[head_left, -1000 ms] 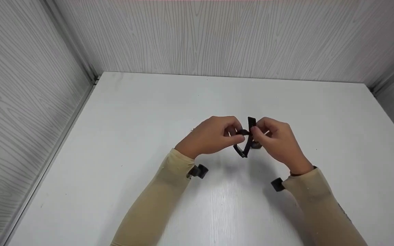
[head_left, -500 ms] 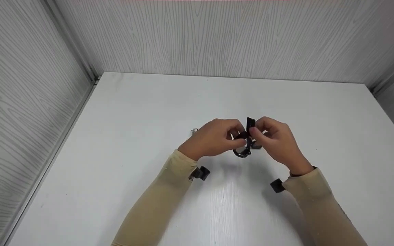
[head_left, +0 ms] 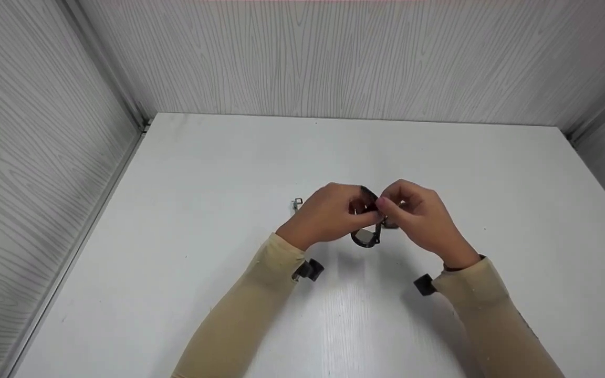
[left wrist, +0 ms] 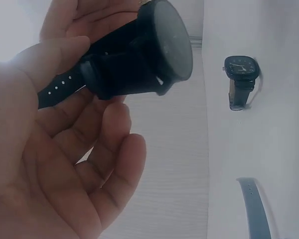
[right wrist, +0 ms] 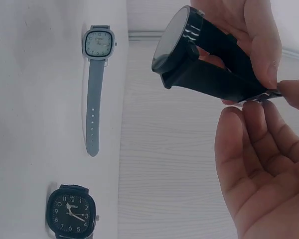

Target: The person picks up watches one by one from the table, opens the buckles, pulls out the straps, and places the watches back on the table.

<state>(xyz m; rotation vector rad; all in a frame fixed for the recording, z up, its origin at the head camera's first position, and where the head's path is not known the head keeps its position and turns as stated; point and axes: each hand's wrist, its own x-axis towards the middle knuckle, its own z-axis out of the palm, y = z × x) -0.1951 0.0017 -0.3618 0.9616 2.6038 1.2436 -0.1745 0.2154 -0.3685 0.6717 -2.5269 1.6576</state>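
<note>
Grey wood-grain panels [head_left: 302,58] rise at the back and sides of a broad white surface [head_left: 218,168]. Two beige sleeves [head_left: 239,299] reach in from the near edge, ending at bare wrists. The hands come close together above the middle of the surface, both gripping one thing: the left hand [head_left: 326,215] has its fingers curled and its thumb laid on a strap, while the right hand [head_left: 420,210] pinches the strap's far part between thumb and fingers. That thing is a black watch [right wrist: 209,79], held in the air, its strap bent round into a loop and its round case tilted on edge. Below, lying face up, are two more watches, set apart from each other: a grey-strapped watch [right wrist: 93,94] with a pale dial, its strap stretched out straight, and a square-cornered black watch [right wrist: 71,211] whose dark dial carries light numerals. A small black block [head_left: 310,269] projects at the left cuff, and another black block [head_left: 425,284] at the right. Just beyond the left wrist, a metallic fitting [head_left: 297,201] peeks out. Smallest of all are the holes [left wrist: 60,86] dotting the held strap.
</note>
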